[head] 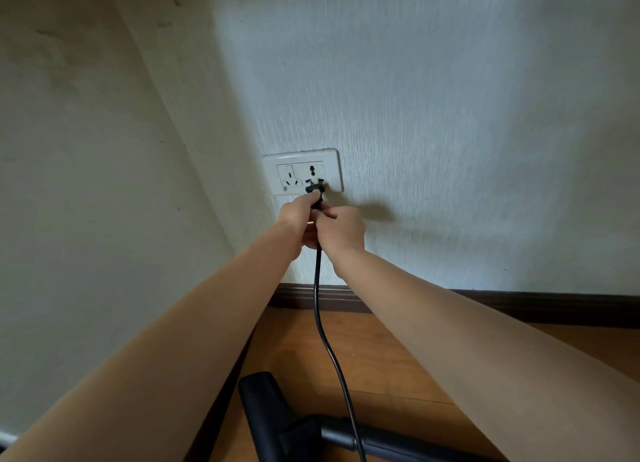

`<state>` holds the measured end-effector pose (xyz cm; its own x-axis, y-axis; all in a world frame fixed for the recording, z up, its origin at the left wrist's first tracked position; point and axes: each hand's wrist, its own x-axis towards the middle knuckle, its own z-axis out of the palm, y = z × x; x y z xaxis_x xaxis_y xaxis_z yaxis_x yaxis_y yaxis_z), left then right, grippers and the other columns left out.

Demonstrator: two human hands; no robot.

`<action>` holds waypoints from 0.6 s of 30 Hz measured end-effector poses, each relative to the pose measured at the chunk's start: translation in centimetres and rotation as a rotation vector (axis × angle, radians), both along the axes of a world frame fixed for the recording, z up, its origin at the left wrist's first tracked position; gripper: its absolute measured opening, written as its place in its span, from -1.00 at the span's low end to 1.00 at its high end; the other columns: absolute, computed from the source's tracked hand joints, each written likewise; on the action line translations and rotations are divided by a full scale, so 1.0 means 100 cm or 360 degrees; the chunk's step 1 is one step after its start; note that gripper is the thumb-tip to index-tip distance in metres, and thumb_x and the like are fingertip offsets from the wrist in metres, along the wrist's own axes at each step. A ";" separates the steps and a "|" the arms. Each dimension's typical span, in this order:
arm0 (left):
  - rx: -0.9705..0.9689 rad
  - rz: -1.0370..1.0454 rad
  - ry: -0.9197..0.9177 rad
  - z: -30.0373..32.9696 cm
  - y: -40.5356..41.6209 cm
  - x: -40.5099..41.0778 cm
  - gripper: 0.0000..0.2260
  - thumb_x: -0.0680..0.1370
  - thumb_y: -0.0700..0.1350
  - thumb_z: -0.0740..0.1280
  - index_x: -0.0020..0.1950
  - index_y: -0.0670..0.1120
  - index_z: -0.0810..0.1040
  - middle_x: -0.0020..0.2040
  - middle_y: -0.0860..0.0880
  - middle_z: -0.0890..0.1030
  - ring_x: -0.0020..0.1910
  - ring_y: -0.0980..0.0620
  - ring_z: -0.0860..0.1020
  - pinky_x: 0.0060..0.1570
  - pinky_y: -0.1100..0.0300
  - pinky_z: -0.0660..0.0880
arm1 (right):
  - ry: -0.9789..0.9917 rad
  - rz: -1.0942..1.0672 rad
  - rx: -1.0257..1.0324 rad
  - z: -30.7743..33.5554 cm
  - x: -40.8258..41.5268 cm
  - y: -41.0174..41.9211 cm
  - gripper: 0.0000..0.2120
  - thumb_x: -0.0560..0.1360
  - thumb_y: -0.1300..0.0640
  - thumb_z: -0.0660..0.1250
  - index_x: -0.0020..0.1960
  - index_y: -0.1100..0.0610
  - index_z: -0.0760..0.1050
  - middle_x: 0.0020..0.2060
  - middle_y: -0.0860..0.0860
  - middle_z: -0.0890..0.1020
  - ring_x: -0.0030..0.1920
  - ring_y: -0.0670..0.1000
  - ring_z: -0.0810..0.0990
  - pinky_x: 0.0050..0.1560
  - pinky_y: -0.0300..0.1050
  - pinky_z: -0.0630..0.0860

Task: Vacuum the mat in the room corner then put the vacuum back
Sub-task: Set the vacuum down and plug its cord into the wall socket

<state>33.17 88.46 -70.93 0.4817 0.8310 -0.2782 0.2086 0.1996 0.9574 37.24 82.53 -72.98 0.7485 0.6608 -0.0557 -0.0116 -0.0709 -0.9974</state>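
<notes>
As the black plug (314, 188) points into the glossy white wall socket (302, 172), we grip it left hand (298, 215) and right hand (341, 229), its smooth round cord (320, 316) hanging straight below.

no legible txt, labels or nos. anywhere

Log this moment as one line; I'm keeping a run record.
left hand: on plug | right hand: on power cord | plug: at wall socket, right outlet | vacuum: on floor
</notes>
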 end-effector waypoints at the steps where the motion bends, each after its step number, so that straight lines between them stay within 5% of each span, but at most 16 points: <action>1: -0.0027 0.0013 0.0004 0.001 0.001 0.001 -0.75 0.58 0.00 0.24 -0.21 -0.10 0.54 -0.47 0.03 0.55 -0.53 0.05 0.49 -0.62 0.36 0.34 | 0.0032 0.0010 -0.0002 0.000 0.001 0.000 -0.83 0.53 0.22 0.28 -0.09 0.23 0.64 -0.17 0.19 0.69 -0.14 0.20 0.67 -0.03 0.12 0.61; 4: -0.0071 0.0055 0.0006 0.003 0.005 0.002 -0.72 0.58 -0.02 0.25 -0.27 -0.11 0.55 -0.57 0.04 0.53 -0.69 0.11 0.44 -0.66 0.41 0.32 | 0.0106 0.0102 0.0026 0.000 0.003 0.000 -0.83 0.54 0.23 0.27 -0.05 0.26 0.63 -0.09 0.17 0.69 -0.12 0.20 0.67 -0.03 0.12 0.62; 9: -0.0174 0.0028 -0.0096 0.008 0.009 0.006 -0.74 0.61 -0.10 0.20 -0.22 -0.16 0.51 -0.33 -0.04 0.58 -0.38 0.02 0.53 -0.38 0.18 0.48 | 0.0060 0.0367 -0.0018 0.004 0.015 -0.009 -0.81 0.57 0.21 0.23 -0.09 0.26 0.58 -0.19 0.19 0.64 -0.18 0.16 0.66 -0.01 0.02 0.62; 14: -0.0243 0.0117 -0.0191 0.010 0.007 0.009 -0.78 0.62 -0.16 0.19 -0.21 -0.17 0.46 -0.52 -0.01 0.50 -0.58 0.11 0.48 -0.56 0.34 0.46 | -0.0234 0.0405 -0.0061 -0.004 0.028 -0.036 -0.80 0.57 0.21 0.20 -0.01 0.23 0.59 -0.21 0.11 0.64 -0.21 0.04 0.65 -0.03 -0.10 0.58; 18: -0.0356 0.0106 -0.0233 0.011 0.009 0.013 -0.75 0.64 -0.15 0.15 -0.23 -0.16 0.39 -0.39 0.00 0.37 -0.73 0.21 0.27 -0.73 0.42 0.18 | -0.0252 0.0486 -0.0112 -0.023 0.031 -0.062 -0.86 0.55 0.21 0.27 0.04 0.20 0.58 -0.12 0.11 0.67 -0.16 0.01 0.66 0.02 -0.03 0.56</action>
